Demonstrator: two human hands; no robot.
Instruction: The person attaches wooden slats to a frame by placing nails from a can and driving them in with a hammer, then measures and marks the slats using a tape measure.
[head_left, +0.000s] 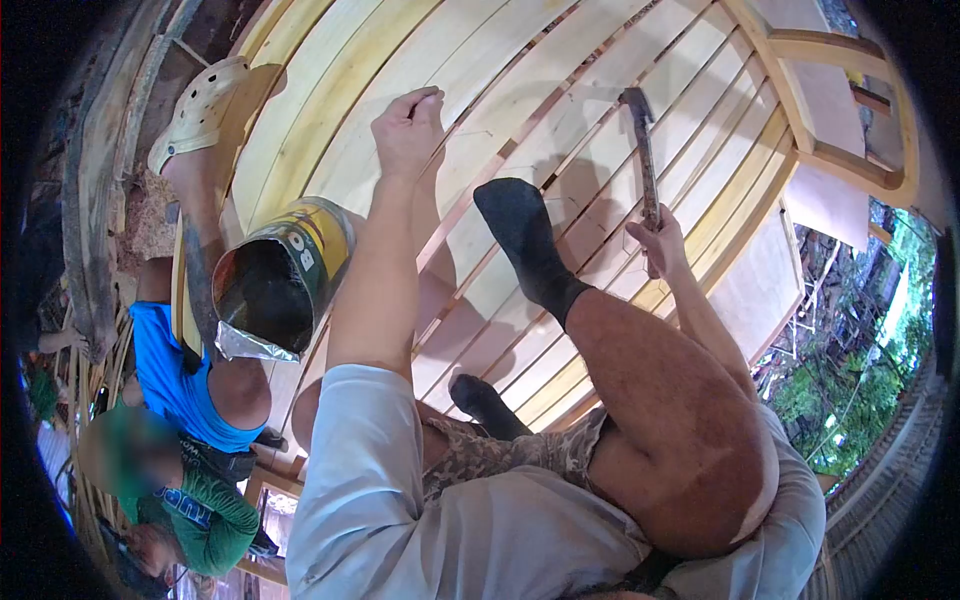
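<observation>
Hammer (643, 160): held right of centre by the right hand (664, 243), gripped near the handle's lower end, its head pointed toward the top of the frame.
Left hand (408, 130): held upper centre with fingers curled in; whether anything small is pinched cannot be told.
Wooden slats (340, 90): spread across the upper and middle frame, narrow gaps left between them.
Can (332, 235): seen left of centre, open and tilted, dark inside.
Co-worker (215, 510): seen lower left, dressed in green and blue.

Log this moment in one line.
Left hand: closed, any contents unclear | Right hand: gripping hammer | Below: spaced planks | Nearby: open can
</observation>
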